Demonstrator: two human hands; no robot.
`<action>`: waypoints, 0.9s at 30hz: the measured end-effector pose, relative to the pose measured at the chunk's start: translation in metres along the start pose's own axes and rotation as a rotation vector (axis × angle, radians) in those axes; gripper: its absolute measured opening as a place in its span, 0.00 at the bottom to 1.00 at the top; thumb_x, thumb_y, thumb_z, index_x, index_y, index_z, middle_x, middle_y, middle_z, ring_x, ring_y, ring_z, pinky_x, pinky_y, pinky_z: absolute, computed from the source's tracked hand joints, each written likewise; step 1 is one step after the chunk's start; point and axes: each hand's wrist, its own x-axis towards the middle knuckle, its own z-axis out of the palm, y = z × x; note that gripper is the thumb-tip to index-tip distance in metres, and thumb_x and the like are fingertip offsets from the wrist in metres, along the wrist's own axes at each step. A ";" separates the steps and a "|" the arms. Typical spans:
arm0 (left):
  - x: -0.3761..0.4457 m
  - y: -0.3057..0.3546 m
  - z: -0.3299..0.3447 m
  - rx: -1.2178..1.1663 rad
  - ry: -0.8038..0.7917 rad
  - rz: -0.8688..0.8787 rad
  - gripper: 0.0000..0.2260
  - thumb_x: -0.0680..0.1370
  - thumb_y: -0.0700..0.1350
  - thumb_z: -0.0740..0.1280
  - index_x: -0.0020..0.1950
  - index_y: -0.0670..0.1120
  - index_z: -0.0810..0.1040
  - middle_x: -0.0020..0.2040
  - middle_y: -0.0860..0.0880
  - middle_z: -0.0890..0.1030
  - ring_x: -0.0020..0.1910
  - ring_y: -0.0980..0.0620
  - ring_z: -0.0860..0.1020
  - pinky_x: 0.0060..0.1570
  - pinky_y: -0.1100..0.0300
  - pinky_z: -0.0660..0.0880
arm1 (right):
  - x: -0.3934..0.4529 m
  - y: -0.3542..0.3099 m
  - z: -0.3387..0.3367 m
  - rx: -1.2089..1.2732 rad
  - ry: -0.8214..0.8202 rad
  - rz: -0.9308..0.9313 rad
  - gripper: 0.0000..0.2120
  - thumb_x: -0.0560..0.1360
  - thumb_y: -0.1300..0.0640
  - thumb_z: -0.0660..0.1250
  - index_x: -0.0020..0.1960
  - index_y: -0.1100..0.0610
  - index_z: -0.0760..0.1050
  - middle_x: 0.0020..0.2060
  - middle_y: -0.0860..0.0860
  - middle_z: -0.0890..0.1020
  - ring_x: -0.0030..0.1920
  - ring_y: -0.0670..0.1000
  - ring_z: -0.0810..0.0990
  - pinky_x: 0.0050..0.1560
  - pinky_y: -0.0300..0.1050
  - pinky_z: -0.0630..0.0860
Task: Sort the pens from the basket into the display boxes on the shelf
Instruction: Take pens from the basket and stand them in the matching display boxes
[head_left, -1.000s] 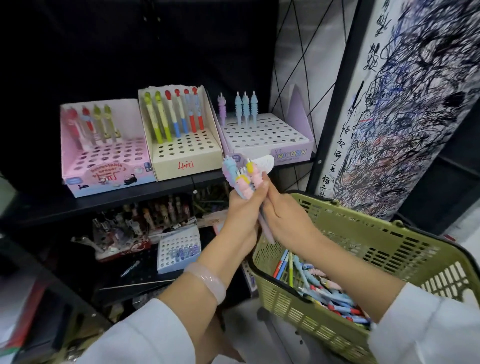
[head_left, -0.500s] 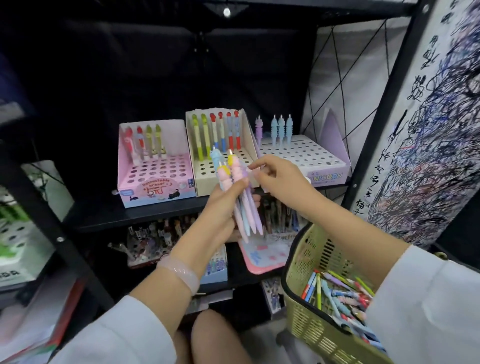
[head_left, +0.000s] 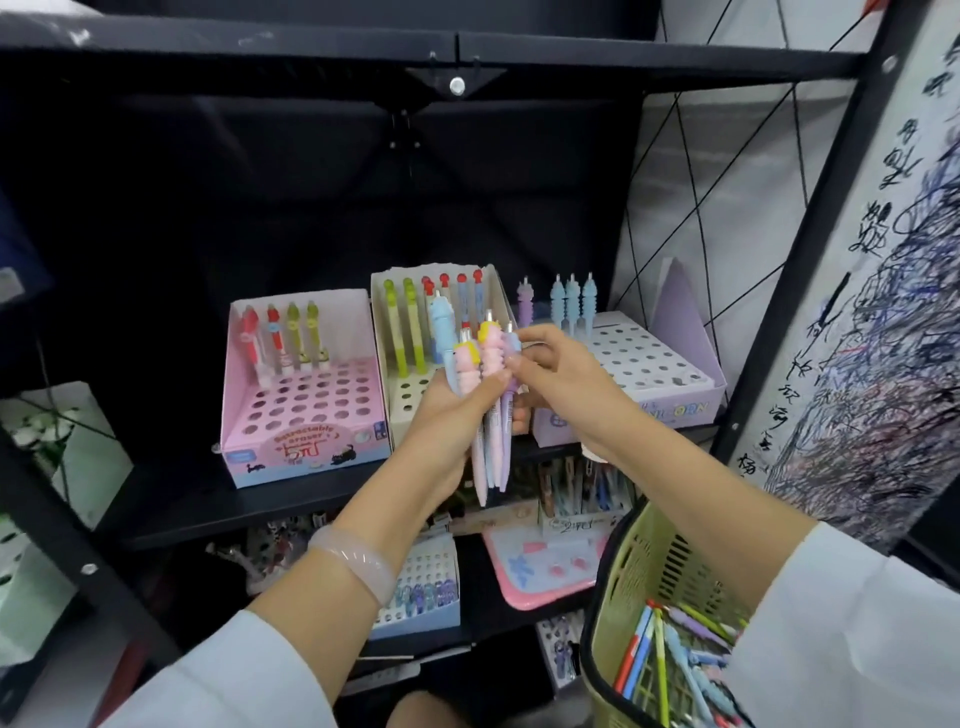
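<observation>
Several pens (head_left: 485, 384), gripped upright in left hand (head_left: 457, 415) before cream display box (head_left: 400, 395) on shelf (head_left: 218, 499); right hand (head_left: 558, 374) pinching apparently the lilac one. Basket (head_left: 644, 571) lower right.

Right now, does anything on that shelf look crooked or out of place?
Mostly tidy. The pens in the pink box lean unevenly, the leftmost red one tilting most. Nothing looks spilled or damaged.

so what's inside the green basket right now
Loose pens lie jumbled in the green basket: red, blue, yellow-green and pale blue barrels show. The right sleeve covers the basket's far side, so how many more are in there cannot be seen.
</observation>
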 end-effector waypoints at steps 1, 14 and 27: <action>0.008 -0.001 0.002 0.040 0.041 0.014 0.07 0.76 0.41 0.67 0.54 0.47 0.77 0.41 0.49 0.83 0.41 0.52 0.82 0.43 0.56 0.80 | 0.004 0.000 -0.002 0.010 0.041 -0.013 0.06 0.78 0.58 0.62 0.53 0.49 0.71 0.46 0.52 0.81 0.41 0.42 0.81 0.40 0.36 0.79; 0.071 -0.003 -0.011 0.015 0.104 -0.064 0.04 0.76 0.41 0.67 0.49 0.42 0.76 0.32 0.49 0.79 0.24 0.55 0.72 0.24 0.65 0.70 | 0.119 -0.002 -0.073 -0.376 0.595 -0.163 0.10 0.77 0.63 0.61 0.57 0.63 0.70 0.42 0.50 0.78 0.46 0.53 0.79 0.49 0.44 0.76; 0.074 -0.010 -0.021 -0.101 -0.016 -0.111 0.05 0.76 0.42 0.66 0.51 0.42 0.76 0.36 0.47 0.82 0.26 0.54 0.73 0.25 0.65 0.71 | 0.152 0.037 -0.070 -0.858 0.415 -0.162 0.09 0.78 0.61 0.60 0.56 0.64 0.71 0.40 0.55 0.75 0.42 0.57 0.77 0.39 0.43 0.66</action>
